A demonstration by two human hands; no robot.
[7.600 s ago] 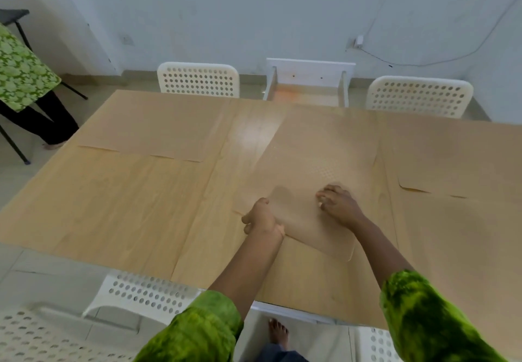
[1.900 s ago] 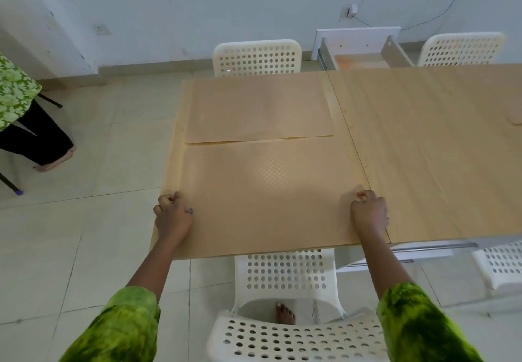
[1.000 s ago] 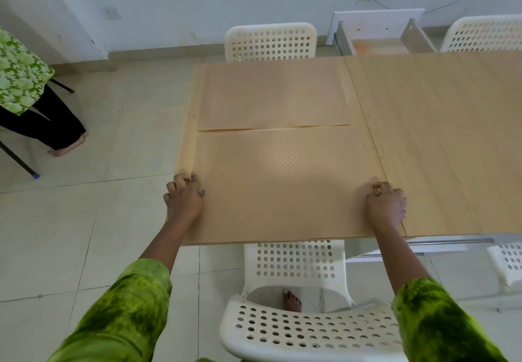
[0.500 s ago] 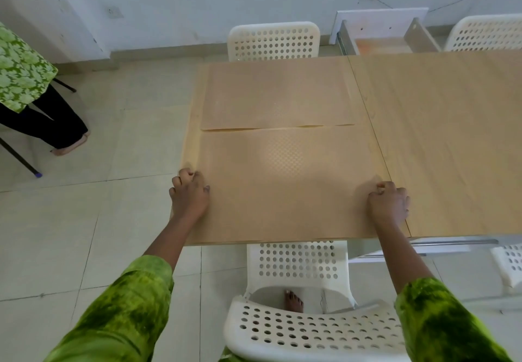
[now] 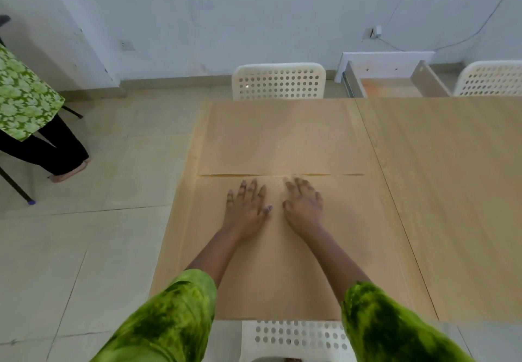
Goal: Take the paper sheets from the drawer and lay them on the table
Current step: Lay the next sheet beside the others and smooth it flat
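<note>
Two brown paper sheets lie flat on the left end of the wooden table (image 5: 452, 192). The near sheet (image 5: 353, 248) spans the front half; the far sheet (image 5: 282, 135) lies behind it, their edges meeting in a thin seam. My left hand (image 5: 247, 206) and my right hand (image 5: 302, 205) rest palm-down side by side on the near sheet, close to that seam, fingers spread and holding nothing. The open white drawer (image 5: 392, 78) stands beyond the table's far edge, its orange-brown bottom showing.
White perforated chairs stand at the far side (image 5: 278, 80), far right (image 5: 491, 78) and right below me (image 5: 293, 339). A seated person's legs and green garment (image 5: 25, 102) are at the left on the tiled floor.
Both hands left the sheet's left and right edges and came together at its middle near the seam, opening flat. My view moved closer over the table.
</note>
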